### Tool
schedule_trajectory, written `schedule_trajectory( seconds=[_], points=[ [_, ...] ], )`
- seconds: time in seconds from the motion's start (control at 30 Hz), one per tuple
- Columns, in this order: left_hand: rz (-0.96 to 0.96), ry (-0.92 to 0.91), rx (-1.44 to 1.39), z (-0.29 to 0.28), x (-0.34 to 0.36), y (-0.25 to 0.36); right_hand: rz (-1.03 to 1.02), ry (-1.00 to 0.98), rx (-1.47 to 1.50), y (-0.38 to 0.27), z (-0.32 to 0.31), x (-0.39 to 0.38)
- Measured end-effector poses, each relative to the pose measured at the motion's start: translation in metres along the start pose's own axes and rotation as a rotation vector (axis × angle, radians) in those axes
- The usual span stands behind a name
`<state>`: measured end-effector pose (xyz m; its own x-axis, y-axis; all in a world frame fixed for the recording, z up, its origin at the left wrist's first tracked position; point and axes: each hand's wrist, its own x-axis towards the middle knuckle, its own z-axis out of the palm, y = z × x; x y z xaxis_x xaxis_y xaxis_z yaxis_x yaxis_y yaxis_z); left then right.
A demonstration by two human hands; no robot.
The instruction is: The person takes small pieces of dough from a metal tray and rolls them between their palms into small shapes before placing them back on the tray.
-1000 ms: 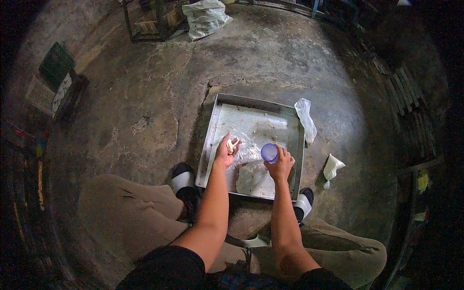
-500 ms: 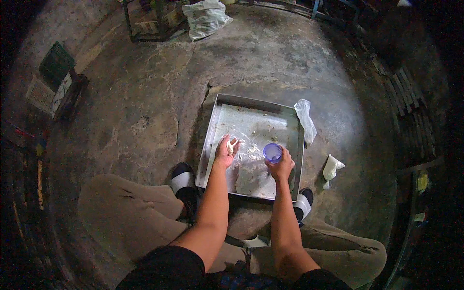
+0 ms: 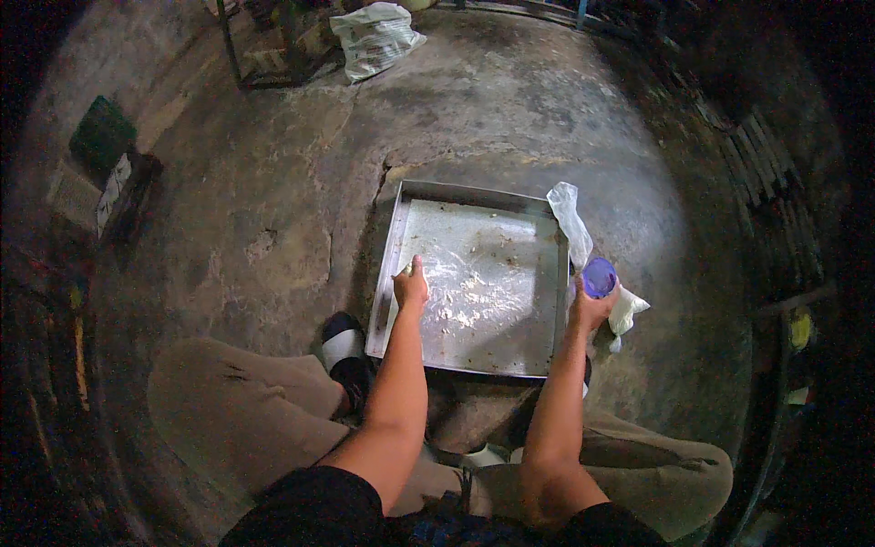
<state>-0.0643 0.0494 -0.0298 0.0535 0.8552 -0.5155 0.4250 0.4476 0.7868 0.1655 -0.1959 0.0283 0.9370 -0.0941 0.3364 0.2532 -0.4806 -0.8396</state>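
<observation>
My right hand (image 3: pixel 594 310) is wrapped round a small purple see-through cup (image 3: pixel 600 277), held just outside the right side of a shallow square metal tray (image 3: pixel 474 193). My left hand (image 3: pixel 411 286) is over the tray's left part, close to its left wall. Its thumb points up and its fingers are curled; what they hold is hidden. In the middle of the tray, white crumbs or bits (image 3: pixel 469 296) lie on what looks like thin clear plastic film (image 3: pixel 447 273).
A limp clear plastic bag (image 3: pixel 570 223) hangs at the tray's right rim. A small tied bag of white stuff (image 3: pixel 627 314) lies on the concrete floor (image 3: pixel 273 182), partly behind my right hand. A large white sack (image 3: pixel 376 41) stands at the far side, beside a dark frame (image 3: pixel 232 55).
My right hand has carried the cup rightward, from above the tray to beyond its right side. My left hand has shifted slightly left, and the white lump seen in it is now hidden.
</observation>
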Motion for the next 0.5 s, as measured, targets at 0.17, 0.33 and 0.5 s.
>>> schedule_trajectory(
  seconds=[0.17,0.33,0.5],
  points=[
    [0.161,0.080,0.364,0.012,0.007,-0.017,0.151,-0.088,-0.243,0.070,-0.019,0.012],
    [0.332,0.114,0.654,-0.014,0.036,-0.039,0.191,-0.074,-0.188,0.066,-0.005,-0.002],
    [0.500,0.282,0.893,-0.008,-0.036,-0.022,0.305,-0.045,-0.482,0.056,-0.020,-0.016]
  ],
)
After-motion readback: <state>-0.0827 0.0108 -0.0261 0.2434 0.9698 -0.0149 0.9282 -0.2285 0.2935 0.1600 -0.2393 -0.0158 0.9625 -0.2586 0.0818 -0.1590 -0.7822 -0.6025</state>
